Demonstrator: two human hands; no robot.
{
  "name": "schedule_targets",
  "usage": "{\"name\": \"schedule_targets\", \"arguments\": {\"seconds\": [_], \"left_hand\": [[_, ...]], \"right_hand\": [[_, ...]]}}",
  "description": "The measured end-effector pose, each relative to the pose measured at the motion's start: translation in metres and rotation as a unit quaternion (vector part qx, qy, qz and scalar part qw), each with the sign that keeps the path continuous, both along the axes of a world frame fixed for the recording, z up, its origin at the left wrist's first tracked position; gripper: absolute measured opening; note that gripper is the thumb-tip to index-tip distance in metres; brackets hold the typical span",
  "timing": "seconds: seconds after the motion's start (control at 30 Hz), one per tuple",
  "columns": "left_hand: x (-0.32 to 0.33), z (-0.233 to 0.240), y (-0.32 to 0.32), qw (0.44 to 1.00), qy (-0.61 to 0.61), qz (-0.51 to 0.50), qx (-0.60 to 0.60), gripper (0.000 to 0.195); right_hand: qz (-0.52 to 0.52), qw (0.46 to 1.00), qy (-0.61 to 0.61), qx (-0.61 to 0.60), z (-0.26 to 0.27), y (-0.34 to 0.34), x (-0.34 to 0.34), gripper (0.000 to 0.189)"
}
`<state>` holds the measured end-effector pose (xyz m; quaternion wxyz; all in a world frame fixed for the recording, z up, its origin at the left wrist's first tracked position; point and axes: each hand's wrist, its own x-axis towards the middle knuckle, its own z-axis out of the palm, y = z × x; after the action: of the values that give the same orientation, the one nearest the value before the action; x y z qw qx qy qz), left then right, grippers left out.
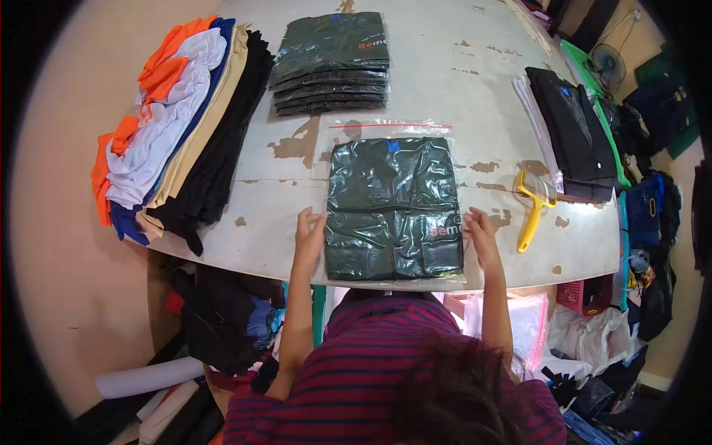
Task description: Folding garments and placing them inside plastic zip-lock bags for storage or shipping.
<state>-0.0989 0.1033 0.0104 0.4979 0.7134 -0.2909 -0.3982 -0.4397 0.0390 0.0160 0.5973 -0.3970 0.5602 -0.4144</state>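
Note:
A folded dark shirt in a clear plastic zip bag (394,208) lies flat on the white table in front of me, its red zip strip at the far end. My left hand (310,231) is at the bag's left edge, fingers slightly curled; whether it pinches the plastic is unclear. At the right edge, beside the printed lettering, is my right hand (478,231), its fingers bent near the plastic; I cannot tell if it grips. Beyond the bag stands a stack of similar bagged dark shirts (334,61).
Piled at the left are folded black garments (225,144) beside beige, blue, white and orange ones (161,128). A yellow-handled lint roller (534,214) lies right of my right hand, near folded black garments (567,128). The worn table (423,72) has peeled patches; baskets stand beyond its right edge.

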Motion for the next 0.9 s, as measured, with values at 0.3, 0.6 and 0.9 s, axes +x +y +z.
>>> {"name": "schedule_targets", "arguments": {"seconds": [0.3,0.6,0.9], "left_hand": [[0.008,-0.002,-0.020,0.926,0.372,-0.057,-0.027,0.042],[-0.032,-0.017,-0.035,0.772,0.621,-0.119,-0.062,0.038],[-0.003,0.026,-0.042,0.685,0.700,-0.145,-0.141,0.047]], "right_hand": [[0.070,0.948,-0.252,0.182,-0.001,-0.023,0.019,0.052],[-0.007,0.854,-0.521,0.012,-0.038,0.002,0.060,0.035],[-0.079,0.910,-0.385,-0.131,0.006,-0.002,0.097,0.039]]}}
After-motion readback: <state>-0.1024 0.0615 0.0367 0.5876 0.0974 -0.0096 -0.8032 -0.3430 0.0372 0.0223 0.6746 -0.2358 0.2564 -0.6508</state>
